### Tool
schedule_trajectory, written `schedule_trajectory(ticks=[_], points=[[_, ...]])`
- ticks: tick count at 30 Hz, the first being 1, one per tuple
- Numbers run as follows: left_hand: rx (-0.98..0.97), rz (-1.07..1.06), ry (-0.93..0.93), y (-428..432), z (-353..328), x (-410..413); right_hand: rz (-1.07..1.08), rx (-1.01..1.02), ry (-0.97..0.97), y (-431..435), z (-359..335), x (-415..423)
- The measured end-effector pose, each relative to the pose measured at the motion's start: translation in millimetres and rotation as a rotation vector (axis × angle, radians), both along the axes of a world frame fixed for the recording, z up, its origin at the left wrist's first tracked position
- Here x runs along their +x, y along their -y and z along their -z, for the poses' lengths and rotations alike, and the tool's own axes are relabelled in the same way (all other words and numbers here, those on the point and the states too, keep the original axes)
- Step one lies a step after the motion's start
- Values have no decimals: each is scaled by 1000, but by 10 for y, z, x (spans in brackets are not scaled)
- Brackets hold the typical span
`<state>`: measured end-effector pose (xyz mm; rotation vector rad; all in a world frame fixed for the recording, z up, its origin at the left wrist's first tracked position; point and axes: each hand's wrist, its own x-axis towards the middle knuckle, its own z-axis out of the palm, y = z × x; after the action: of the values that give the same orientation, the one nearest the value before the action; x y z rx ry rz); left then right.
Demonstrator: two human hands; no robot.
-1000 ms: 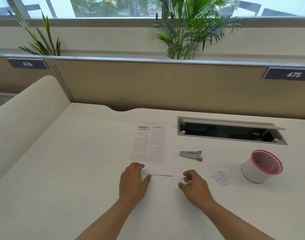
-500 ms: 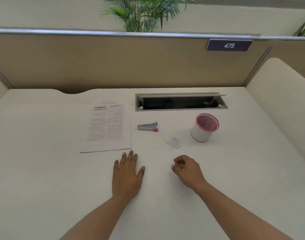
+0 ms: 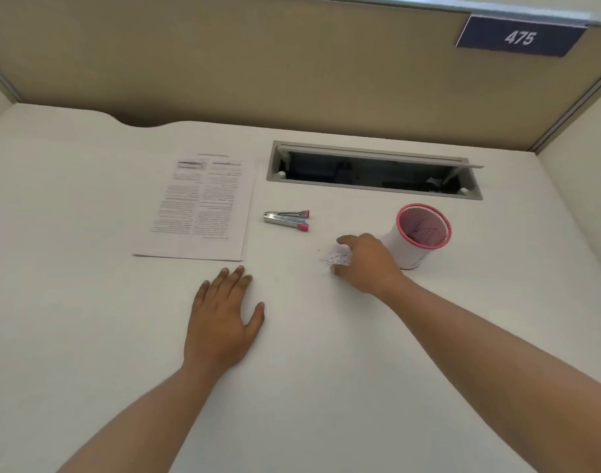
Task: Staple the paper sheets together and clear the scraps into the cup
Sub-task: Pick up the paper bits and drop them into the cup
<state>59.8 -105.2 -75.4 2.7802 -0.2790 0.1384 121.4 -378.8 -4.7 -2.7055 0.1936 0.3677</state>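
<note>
The scraps lay in a small pile just left of the cup. Of the 2 hands the right hand was nearer — cupped round the pile, forefinger beyond it, thumb on the near side. The left hand rested flat on the desk, fingers straight, near the paper sheets. The stapler lay untouched between sheets and scraps — long axis left to right.

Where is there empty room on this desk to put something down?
Bare desk lies left of the paper sheets, and nearer, around the left hand. Right of the cup is free too. It is crowded between the stapler, the scraps, the right hand and the cup.
</note>
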Motion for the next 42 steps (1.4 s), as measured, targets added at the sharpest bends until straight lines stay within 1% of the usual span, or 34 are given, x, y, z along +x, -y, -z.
schedule_trajectory(ticks=[3,7,11,16,21,23,26,32,35,37,42], points=[[-9,-10,0,5,10,-3,-103,-68,-10,-94,15,68],[-7,-19,-16,-1,1,-7,-237,-192,84,-195,47,32],[-8,-19,-22,0,-6,-8,-320,-235,109,-239,29,2],[-8,-20,-36,-5,-13,-12,-325,-266,81,-276,-58,36],[-1,-17,-42,-3,-14,-11,-227,-226,84,-249,-1,103],[-3,-15,-43,-2,-15,-11,-161,-143,72,-229,-12,107],[-3,-15,-37,-1,-19,-10,18,65,36,-163,-36,111],[2,-14,-39,0,-10,-8,476,621,-73,14,-55,51],[3,-18,-36,2,-14,-10,566,869,-97,28,-178,-5],[4,-19,-31,0,-21,-13,597,991,-106,23,-291,-42],[2,-11,-31,-1,-29,-17,666,1180,-105,84,-620,-117]])
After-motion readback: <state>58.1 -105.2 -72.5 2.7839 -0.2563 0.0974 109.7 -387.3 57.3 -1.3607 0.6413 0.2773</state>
